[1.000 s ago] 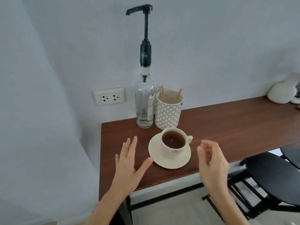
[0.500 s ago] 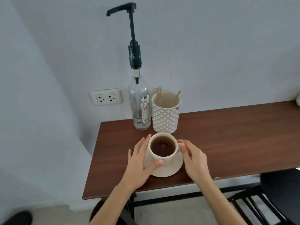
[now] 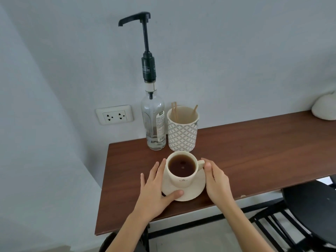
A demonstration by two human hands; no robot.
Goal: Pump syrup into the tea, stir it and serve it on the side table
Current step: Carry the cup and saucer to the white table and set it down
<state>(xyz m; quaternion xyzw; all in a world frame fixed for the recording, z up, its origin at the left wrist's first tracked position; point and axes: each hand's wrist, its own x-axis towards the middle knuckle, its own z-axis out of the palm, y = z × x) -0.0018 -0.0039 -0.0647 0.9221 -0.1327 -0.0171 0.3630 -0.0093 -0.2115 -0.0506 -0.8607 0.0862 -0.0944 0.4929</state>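
A cream cup (image 3: 181, 181) of dark tea (image 3: 181, 167) stands on a cream saucer (image 3: 197, 190) near the front of the brown table (image 3: 254, 153). My left hand (image 3: 154, 190) holds the saucer's left side, thumb on its front rim and fingers alongside the cup. My right hand (image 3: 217, 180) grips the saucer's right edge, thumb by the cup's handle. Behind the cup stands a clear syrup bottle (image 3: 153, 124) with a tall black pump (image 3: 134, 19), its spout pointing left. Beside it, a patterned holder (image 3: 182, 135) contains wooden stirrers (image 3: 174, 111).
A wall socket (image 3: 114, 115) sits left of the bottle. A white rounded object (image 3: 325, 108) lies at the table's far right end. A black stool (image 3: 309, 202) stands under the table's right part. Walls close off the back and left.
Both hands came in from open air and closed on the saucer's two sides. My left thumb slid from the cup's wall down onto the saucer rim.
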